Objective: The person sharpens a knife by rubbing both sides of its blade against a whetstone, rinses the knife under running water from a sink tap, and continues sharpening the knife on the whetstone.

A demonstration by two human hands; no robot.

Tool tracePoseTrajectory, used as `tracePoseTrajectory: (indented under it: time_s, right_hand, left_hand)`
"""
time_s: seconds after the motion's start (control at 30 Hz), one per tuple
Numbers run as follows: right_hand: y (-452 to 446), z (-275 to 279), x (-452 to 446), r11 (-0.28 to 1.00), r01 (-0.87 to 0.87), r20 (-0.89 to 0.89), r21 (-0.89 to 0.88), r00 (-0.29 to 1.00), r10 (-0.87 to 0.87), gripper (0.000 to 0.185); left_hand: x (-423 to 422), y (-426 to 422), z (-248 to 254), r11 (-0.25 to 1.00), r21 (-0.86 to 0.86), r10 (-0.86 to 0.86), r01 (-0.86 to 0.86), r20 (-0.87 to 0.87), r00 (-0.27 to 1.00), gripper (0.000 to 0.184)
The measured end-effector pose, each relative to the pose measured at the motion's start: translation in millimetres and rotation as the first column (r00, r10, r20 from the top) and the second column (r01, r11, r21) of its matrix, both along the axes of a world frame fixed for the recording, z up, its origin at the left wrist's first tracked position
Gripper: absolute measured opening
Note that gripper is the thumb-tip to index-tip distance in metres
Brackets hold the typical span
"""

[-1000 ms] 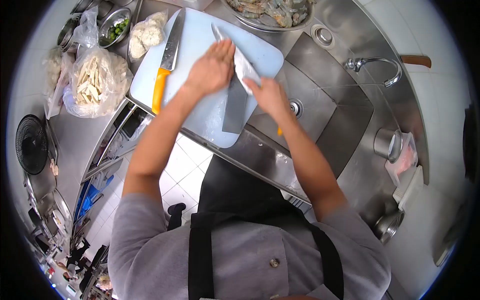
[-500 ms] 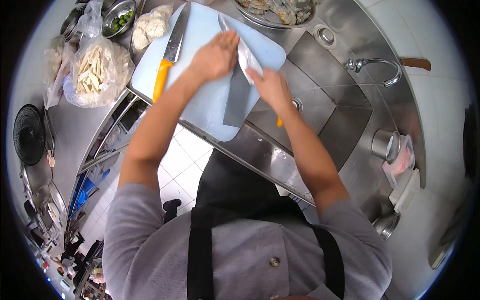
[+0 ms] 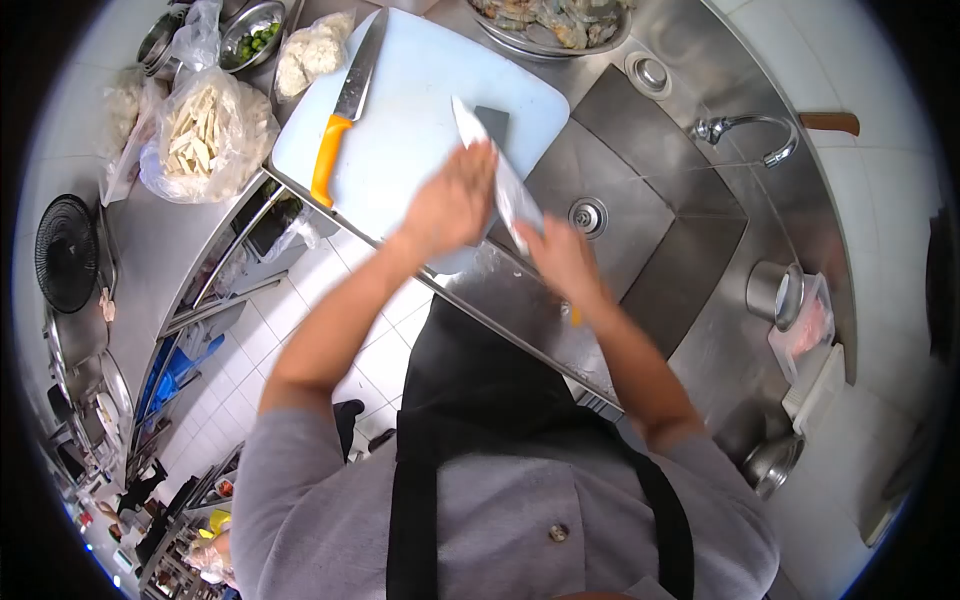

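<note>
My right hand (image 3: 562, 258), slightly blurred, is closed on a knife (image 3: 517, 205); a bit of its orange handle shows below the hand. The knife's wide, bright blade slants up and left across a dark grey sharpening stone (image 3: 494, 121). My left hand (image 3: 455, 198) has its fingers bunched and pressed on the blade, with the fingertips partly smeared by motion. Both hands and the blade hide most of the stone, which lies on a white cutting board (image 3: 420, 100). A second knife with a yellow-orange handle (image 3: 328, 160) rests at the board's left side.
Right of the board is a steel sink (image 3: 620, 180) with a faucet (image 3: 750, 130). A bowl of shrimp (image 3: 560, 20) stands behind. Bags of pale cut strips (image 3: 195, 135) and whitish pieces (image 3: 308, 60) sit at left. A metal pot (image 3: 772, 290) stands at right.
Both hands and the knife have slid down along the stone, toward my body. The stone's far end now shows and its near end is covered. The second knife stays on the board.
</note>
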State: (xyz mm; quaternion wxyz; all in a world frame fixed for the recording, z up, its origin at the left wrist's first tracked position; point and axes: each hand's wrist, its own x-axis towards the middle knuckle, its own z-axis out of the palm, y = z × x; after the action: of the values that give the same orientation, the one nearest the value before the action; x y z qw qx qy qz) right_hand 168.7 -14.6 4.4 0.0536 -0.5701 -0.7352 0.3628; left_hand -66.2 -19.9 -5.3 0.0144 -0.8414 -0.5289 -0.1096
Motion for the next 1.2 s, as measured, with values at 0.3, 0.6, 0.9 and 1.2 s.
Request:
tracePoseTrajectory:
  time_s: [0.3, 0.6, 0.9, 1.2]
  right_hand:
    - [28.2, 37.0, 5.4, 0.994, 0.007, 0.022, -0.106, 1.0, -0.005, 0.062]
    - [10.7, 28.5, 47.8, 0.984, -0.009, 0.023, -0.178, 1.0, 0.013, 0.065]
    - [-18.6, 46.4, 71.8, 0.987, -0.051, -0.025, -0.15, 0.999, 0.048, 0.062]
    - [-51.8, 38.7, 84.8, 0.985, -0.145, -0.032, -0.097, 0.989, 0.143, 0.056]
  left_hand:
    - [2.4, 16.0, 9.8, 0.998, -0.059, 0.026, -0.016, 0.165, 0.986, 0.056]
    - [44.9, -13.4, 14.4, 0.996, -0.063, 0.074, -0.065, 0.157, 0.985, 0.052]
    - [62.2, -44.1, 20.4, 0.992, -0.125, 0.046, -0.022, 0.196, 0.98, 0.052]
    - [87.6, -93.1, 23.3, 0.986, -0.115, 0.132, -0.12, 0.094, 0.987, 0.053]
